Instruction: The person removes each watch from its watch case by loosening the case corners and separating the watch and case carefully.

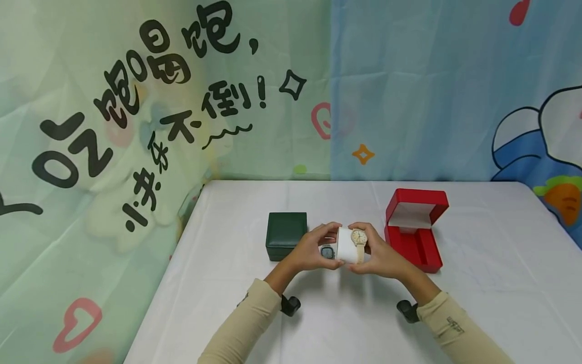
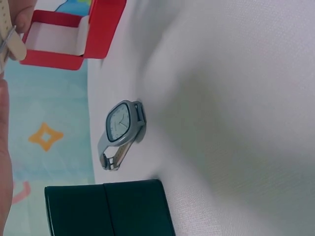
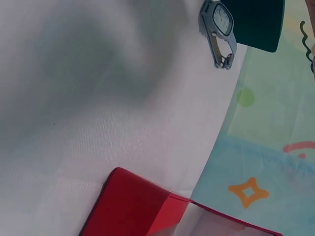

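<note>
Above the table, my left hand [image 1: 309, 250] holds a white watch cushion [image 1: 345, 247] by its left side, thumb below and fingers above. My right hand [image 1: 382, 259] grips a wristwatch with a round gold face and cream strap [image 1: 359, 236], which sits around the cushion's right part. In the left wrist view, the loose end of this strap [image 2: 17, 46] shows beside a fingertip. Beneath the hands, a grey-blue watch with a squarish face [image 2: 119, 123] stands on the table; the left hand partly frames it in the head view.
A closed dark green box [image 1: 286, 232] stands left of the hands. On their right is a red box [image 1: 416, 197], lid raised, with a white lid lining and a divided red inside. The white-covered table [image 1: 318, 328] meets printed curtains at the back and left.
</note>
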Motion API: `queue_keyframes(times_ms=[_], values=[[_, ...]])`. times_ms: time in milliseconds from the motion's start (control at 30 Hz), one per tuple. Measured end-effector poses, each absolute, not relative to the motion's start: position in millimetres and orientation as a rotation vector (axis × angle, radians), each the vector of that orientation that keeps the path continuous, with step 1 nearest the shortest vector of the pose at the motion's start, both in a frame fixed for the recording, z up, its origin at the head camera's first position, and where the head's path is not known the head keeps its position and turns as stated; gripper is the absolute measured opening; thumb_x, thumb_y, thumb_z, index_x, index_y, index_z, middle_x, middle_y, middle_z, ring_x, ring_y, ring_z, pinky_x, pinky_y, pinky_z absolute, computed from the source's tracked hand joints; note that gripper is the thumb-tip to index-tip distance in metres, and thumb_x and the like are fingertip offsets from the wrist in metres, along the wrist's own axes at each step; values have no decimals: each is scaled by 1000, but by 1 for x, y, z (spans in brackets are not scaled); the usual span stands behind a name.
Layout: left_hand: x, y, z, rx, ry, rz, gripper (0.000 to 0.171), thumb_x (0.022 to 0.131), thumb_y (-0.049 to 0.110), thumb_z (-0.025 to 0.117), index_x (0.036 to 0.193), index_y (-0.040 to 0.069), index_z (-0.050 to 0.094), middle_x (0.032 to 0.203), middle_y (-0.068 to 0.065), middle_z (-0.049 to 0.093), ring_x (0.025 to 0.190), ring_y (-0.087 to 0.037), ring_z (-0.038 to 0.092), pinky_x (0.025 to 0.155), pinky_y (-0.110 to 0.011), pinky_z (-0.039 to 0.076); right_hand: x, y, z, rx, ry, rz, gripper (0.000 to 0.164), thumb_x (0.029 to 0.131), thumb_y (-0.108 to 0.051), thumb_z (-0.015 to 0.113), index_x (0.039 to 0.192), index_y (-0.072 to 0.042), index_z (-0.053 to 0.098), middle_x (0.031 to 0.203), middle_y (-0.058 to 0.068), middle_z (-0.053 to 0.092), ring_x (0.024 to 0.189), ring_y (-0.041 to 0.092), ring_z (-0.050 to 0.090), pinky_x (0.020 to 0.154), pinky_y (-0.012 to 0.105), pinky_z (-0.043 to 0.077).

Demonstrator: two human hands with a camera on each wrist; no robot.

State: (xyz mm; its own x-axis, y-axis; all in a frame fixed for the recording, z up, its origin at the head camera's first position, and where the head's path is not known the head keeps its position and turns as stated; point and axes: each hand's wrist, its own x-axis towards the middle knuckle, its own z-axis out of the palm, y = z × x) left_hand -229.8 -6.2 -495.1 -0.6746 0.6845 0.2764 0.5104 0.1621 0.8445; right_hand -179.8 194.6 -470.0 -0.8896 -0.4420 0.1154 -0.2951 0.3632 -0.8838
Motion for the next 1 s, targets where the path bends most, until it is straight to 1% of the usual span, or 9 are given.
queue_keyframes(times_ms=[100,233,300,400,533,667,767,900,1000], values=[[-230,-7,-495,1165,2253,1549,70,70,6,75,131,2,41,118,-15,51,111,-22,54,93,-19,44,-180,192,-470,-669,2474,-1584,78,71,-7,75,128,2,22,118,19,39,94,17,46,70,22,51],[-230,-9,-493,1143,2198,1571,70,70,4,74,131,1,41,122,-17,51,112,-24,55,95,-32,46,-180,191,-469,-677,2444,-1590,77,72,-4,73,128,3,21,117,20,39,94,16,46,71,21,51],[-231,-10,-492,1129,2168,1570,70,70,3,73,132,1,41,124,-17,50,112,-25,55,95,-35,45,-180,192,-467,-685,2427,-1578,77,72,-3,72,129,4,20,117,20,39,95,15,46,72,20,51],[-232,-11,-492,1106,2134,1561,70,71,2,73,133,1,40,127,-17,49,114,-26,54,96,-34,45,-181,192,-464,-688,2410,-1554,78,72,-4,72,129,3,19,117,20,39,97,18,45,74,20,51],[-232,-13,-492,1076,2101,1552,71,72,1,72,134,0,38,127,-18,49,115,-26,53,95,-26,45,-180,193,-462,-675,2368,-1542,81,71,-6,73,130,2,19,118,20,38,100,24,43,74,20,52],[-233,-13,-489,1069,2076,1546,71,72,0,72,135,0,38,127,-18,48,116,-26,51,93,-21,45,-180,194,-460,-662,2332,-1541,84,70,-7,75,131,1,18,119,20,36,102,25,41,74,21,53],[-233,-13,-488,1078,2081,1551,71,72,0,72,134,0,38,127,-18,48,116,-25,52,94,-24,45,-181,195,-459,-653,2331,-1545,85,69,-6,75,131,0,18,120,20,35,104,25,41,75,21,53],[-233,-12,-487,1098,2116,1561,71,71,3,74,134,2,40,125,-17,49,114,-25,53,95,-32,45,-180,195,-460,-645,2366,-1562,84,70,-6,76,131,-1,19,120,19,36,105,23,40,75,21,52],[-233,-11,-488,1114,2142,1570,71,71,4,74,133,2,41,125,-16,49,113,-25,54,95,-33,45,-179,194,-462,-644,2402,-1579,83,70,-7,76,131,0,20,119,18,36,103,21,41,74,21,52]])
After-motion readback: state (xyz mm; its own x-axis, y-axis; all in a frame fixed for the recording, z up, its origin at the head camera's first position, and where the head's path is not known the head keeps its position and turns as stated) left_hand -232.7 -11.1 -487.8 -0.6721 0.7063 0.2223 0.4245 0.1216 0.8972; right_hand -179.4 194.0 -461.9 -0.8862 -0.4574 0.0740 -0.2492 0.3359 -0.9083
